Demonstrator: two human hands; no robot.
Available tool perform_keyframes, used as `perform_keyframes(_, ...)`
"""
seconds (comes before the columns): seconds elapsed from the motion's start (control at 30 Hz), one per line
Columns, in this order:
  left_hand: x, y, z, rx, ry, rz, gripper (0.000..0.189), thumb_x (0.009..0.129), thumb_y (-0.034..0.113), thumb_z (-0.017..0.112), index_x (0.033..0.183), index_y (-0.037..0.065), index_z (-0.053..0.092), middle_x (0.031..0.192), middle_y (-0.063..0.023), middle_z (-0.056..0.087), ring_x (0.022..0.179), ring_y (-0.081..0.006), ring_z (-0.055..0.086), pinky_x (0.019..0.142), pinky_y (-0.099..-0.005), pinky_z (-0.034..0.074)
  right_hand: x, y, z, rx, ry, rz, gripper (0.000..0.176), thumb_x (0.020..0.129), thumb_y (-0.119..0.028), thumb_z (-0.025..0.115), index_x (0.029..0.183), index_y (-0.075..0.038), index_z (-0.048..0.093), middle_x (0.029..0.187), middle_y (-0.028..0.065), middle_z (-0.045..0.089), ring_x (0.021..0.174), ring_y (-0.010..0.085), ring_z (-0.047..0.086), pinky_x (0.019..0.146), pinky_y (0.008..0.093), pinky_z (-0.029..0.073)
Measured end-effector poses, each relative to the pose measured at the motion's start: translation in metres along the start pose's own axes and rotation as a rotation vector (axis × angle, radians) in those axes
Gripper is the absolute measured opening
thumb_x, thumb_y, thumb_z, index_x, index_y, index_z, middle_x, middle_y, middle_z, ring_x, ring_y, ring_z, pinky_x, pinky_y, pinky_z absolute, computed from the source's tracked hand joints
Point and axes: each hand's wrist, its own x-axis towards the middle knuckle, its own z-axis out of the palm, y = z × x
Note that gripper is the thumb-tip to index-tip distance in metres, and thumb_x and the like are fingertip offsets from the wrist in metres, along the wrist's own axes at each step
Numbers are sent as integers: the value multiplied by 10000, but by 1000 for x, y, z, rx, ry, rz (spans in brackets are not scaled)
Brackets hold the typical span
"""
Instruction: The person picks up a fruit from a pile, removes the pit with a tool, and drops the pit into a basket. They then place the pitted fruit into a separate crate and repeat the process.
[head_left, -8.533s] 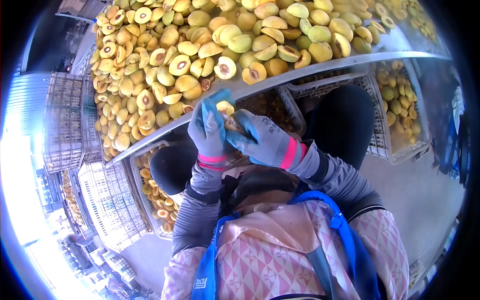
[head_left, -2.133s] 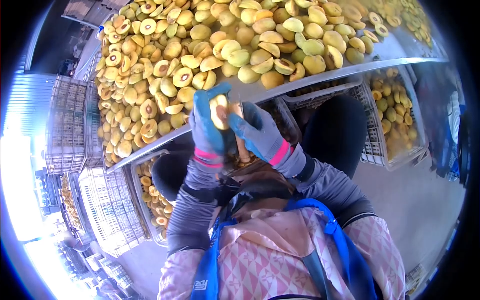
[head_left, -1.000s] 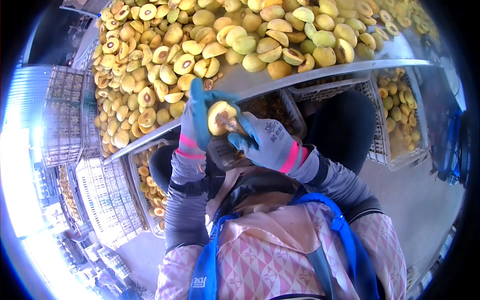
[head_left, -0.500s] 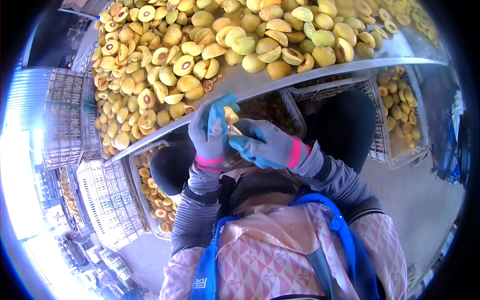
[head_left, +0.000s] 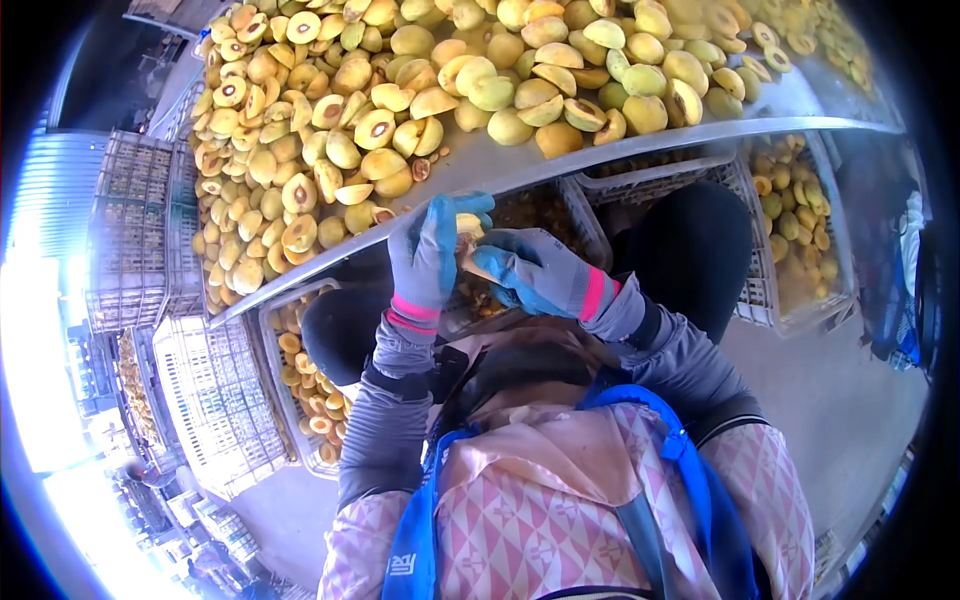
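Note:
Both my hands wear grey gloves with blue-coated fingers and pink cuffs, and they meet just in front of the metal table's edge. My left hand [head_left: 425, 255] is closed around a yellow peach half [head_left: 469, 224], its cut side turned toward my right hand. My right hand [head_left: 545, 268] is closed, fingertips against the fruit; whatever it grips is mostly hidden by the fingers. Many halved peaches [head_left: 380, 165], some with pits showing, lie heaped on the metal table [head_left: 465, 150] beyond. Beneath my hands is a crate [head_left: 590, 225] with dark brown bits in it.
Crates of peach halves stand at my left knee [head_left: 325, 335] and under the table on the right [head_left: 795, 215]. Stacked crates [head_left: 130, 230] and a white crate [head_left: 215, 400] are farther left. The table's raised metal rim [head_left: 640, 150] runs across in front of me.
My left hand has turned slightly and its fingers now curl over the peach half. My right hand's fingers have moved up a little against the fruit. The heap looks the same.

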Motion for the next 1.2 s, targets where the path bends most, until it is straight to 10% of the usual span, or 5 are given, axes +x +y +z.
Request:
perform_keyframes(0.13, -13, 1, -10, -5, 72, -145, 434, 939, 287, 601, 1215, -45, 550, 961, -128, 692, 849, -198, 656, 802, -326, 521, -10, -10, -1, 91, -136, 97, 461, 947, -462, 543, 1072, -21, 593, 594, -22, 478, 450, 55, 407, 416, 209, 327)
perform_keyframes(0.2, -20, -24, -42, 1262, 368, 523, 702, 753, 277, 778, 1295, -37, 461, 969, -147, 674, 898, -267, 638, 860, -391, 488, -13, -8, -1, 118, -207, 67, 483, 943, -478, 542, 1085, -18, 590, 577, -24, 465, 426, 58, 384, 399, 213, 313)
perform_keyframes(0.47, -101, 11, -250, 337, 628, -69, 320, 906, 296, 606, 1032, 13, 684, 951, -100, 695, 837, -180, 645, 786, -345, 505, -1, 29, -4, -1270, 137, -185, 379, 883, -314, 584, 1137, -36, 546, 830, 190, 659, 751, 363, 650, 647, 472, 502)
perform_keyframes(0.93, 99, -2, -94, 1947, -253, 244, 538, 786, 190, 628, 1303, 226, 482, 1066, -67, 540, 902, -260, 615, 734, -420, 520, 1, 18, -4, -1160, 242, -290, 372, 880, -313, 602, 1113, -26, 560, 858, 192, 661, 745, 367, 645, 633, 452, 502)
perform_keyframes(1.2, 59, 10, -74, 44, 156, -177, 315, 836, -16, 514, 1140, -14, 595, 837, -59, 644, 639, -111, 607, 585, -237, 507, 27, -4, 4, -484, 345, -212, 287, 906, -275, 563, 1078, -46, 541, 871, 218, 637, 851, 409, 616, 712, 480, 488)
